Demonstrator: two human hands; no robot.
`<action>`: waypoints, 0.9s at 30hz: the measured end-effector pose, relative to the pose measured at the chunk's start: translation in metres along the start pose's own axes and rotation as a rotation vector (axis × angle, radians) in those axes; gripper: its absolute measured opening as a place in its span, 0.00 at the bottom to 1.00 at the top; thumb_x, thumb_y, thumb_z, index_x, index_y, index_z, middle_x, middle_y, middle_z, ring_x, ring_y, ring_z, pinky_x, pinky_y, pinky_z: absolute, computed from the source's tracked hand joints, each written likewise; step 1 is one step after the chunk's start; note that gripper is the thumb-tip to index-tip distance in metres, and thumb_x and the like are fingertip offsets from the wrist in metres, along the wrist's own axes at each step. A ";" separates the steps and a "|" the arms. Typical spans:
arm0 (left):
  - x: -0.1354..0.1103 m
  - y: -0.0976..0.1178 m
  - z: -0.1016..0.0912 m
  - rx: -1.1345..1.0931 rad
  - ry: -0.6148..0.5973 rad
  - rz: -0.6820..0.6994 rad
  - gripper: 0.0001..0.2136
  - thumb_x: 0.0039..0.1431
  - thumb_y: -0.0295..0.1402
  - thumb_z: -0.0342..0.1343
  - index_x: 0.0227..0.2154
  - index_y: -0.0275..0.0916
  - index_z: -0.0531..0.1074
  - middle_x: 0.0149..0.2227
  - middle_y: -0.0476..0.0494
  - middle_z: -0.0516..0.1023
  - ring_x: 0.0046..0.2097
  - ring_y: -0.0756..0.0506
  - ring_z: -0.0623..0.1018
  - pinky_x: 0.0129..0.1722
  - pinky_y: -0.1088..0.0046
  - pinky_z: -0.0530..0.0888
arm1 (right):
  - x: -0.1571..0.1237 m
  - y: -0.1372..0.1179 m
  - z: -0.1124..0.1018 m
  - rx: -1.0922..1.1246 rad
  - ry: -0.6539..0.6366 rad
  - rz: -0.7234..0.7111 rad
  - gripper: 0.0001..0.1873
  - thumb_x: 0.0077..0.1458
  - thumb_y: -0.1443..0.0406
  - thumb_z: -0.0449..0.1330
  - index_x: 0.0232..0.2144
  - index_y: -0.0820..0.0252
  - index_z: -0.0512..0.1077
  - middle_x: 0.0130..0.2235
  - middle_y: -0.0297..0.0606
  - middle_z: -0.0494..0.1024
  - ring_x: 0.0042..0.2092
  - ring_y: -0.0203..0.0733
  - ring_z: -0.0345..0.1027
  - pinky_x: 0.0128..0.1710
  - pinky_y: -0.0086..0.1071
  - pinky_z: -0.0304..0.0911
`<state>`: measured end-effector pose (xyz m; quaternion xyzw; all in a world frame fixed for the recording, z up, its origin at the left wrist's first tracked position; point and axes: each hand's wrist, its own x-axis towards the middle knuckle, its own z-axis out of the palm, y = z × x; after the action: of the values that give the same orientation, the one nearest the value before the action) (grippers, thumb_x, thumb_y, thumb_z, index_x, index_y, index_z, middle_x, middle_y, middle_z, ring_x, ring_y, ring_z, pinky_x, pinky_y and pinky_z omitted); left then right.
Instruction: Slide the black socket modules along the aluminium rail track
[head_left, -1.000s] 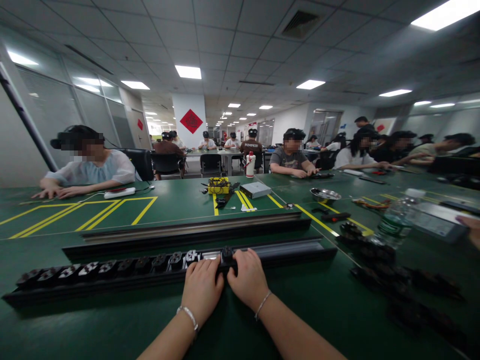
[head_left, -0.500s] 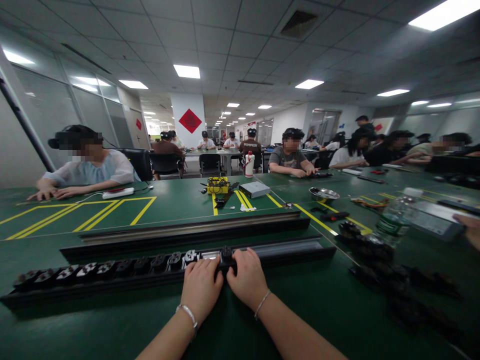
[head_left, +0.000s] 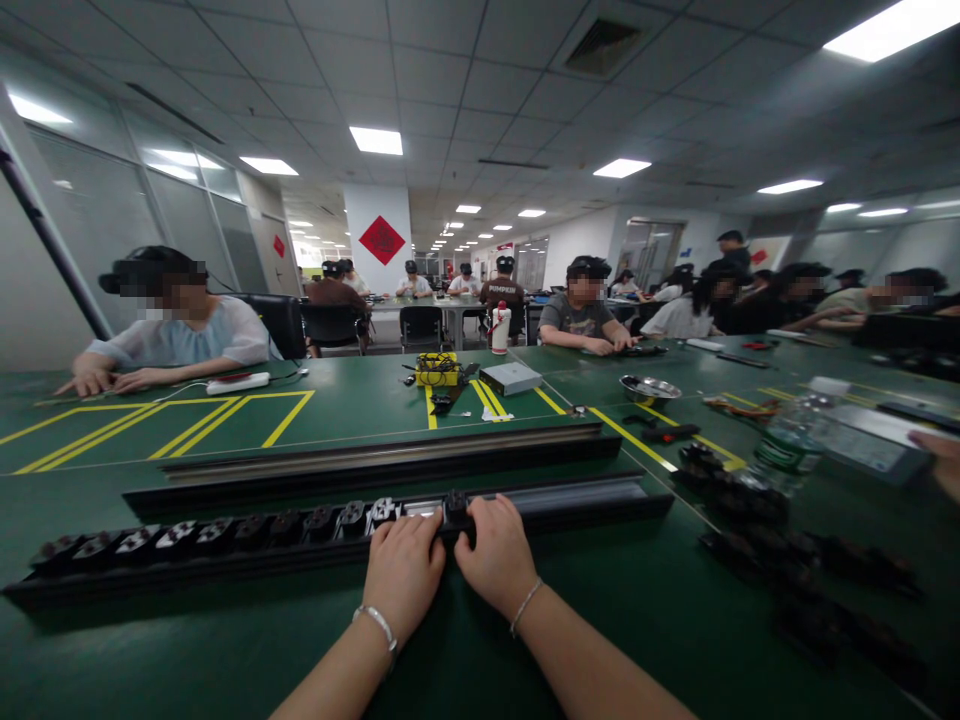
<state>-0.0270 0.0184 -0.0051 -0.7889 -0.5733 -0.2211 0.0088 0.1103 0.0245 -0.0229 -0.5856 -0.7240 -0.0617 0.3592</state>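
A long black rail (head_left: 570, 505) is seen lying across the green bench (head_left: 675, 620), parallel to its near edge. The left hand (head_left: 405, 568) and the right hand (head_left: 497, 553) are laid knuckles-up side by side at the middle of the rail, with a bracelet on each wrist. The fingers of both hands are curled down, and a small black socket piece (head_left: 455, 503) is gripped between them, seated in the rail. To the left of the hands, the rail is filled with a row of socket pieces (head_left: 195, 535); to the right, its channel is bare. A second rail (head_left: 375, 458) is laid just behind the first. Near the right edge, a heap of loose black parts (head_left: 739, 495) and a water bottle (head_left: 784, 440) are found. A person in a pale top (head_left: 176, 340) is seated at the far left corner.
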 end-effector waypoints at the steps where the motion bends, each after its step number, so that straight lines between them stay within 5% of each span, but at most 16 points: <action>1: 0.000 0.000 0.000 0.002 0.000 0.002 0.16 0.55 0.30 0.44 0.46 0.44 0.67 0.43 0.48 0.75 0.45 0.46 0.71 0.47 0.64 0.59 | 0.000 0.000 0.000 0.002 0.003 -0.001 0.06 0.41 0.70 0.53 0.27 0.58 0.62 0.28 0.34 0.69 0.36 0.39 0.62 0.52 0.37 0.47; 27: -0.001 0.000 0.002 0.035 -0.015 0.000 0.18 0.55 0.31 0.45 0.48 0.46 0.66 0.43 0.47 0.75 0.45 0.46 0.70 0.47 0.64 0.58 | -0.001 0.000 0.001 -0.037 0.027 0.016 0.06 0.41 0.69 0.53 0.27 0.57 0.61 0.29 0.35 0.69 0.37 0.40 0.62 0.54 0.39 0.47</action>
<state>-0.0266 0.0178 -0.0070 -0.7903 -0.5771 -0.2050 0.0184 0.1094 0.0242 -0.0243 -0.5971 -0.7131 -0.0801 0.3585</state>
